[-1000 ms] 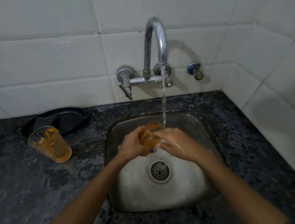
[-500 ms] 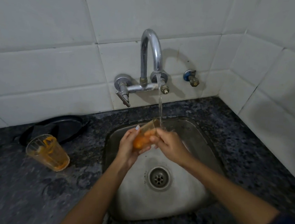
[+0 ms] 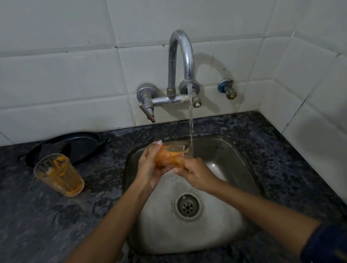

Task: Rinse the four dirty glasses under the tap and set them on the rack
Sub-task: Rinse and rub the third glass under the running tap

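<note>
1. Both hands are working over the steel sink (image 3: 225, 156), and the person is holding a dirty glass (image 3: 171, 155) tilted on its side, its mouth pointing toward 2 o'clock.
2. The left hand (image 3: 149, 168) is cupping the glass from the 9 o'clock side, its fingers (image 3: 157, 145) wrapping closed around the base end, one pale nail showing on top.
3. The right hand (image 3: 195, 172) is gripping from 4 o'clock, its fingers curling closed against the underside of the same glass.
4. Water is running from the curved tap (image 3: 182, 58) at 12 o'clock, and the stream (image 3: 191, 120) is landing right at the glass's rim.
5. Orange residue is clouding the inside of the held glass.
6. A second dirty glass (image 3: 59, 175) is standing on the dark speckled counter (image 3: 24, 223) at 9 o'clock from the sink, orange-smeared and well apart from the hands.
7. Just behind it, a black pan (image 3: 79, 146) is sitting against the white tiled wall (image 3: 47, 78).
8. The drain (image 3: 188, 206) is lying below the hands at 6 o'clock.
</note>
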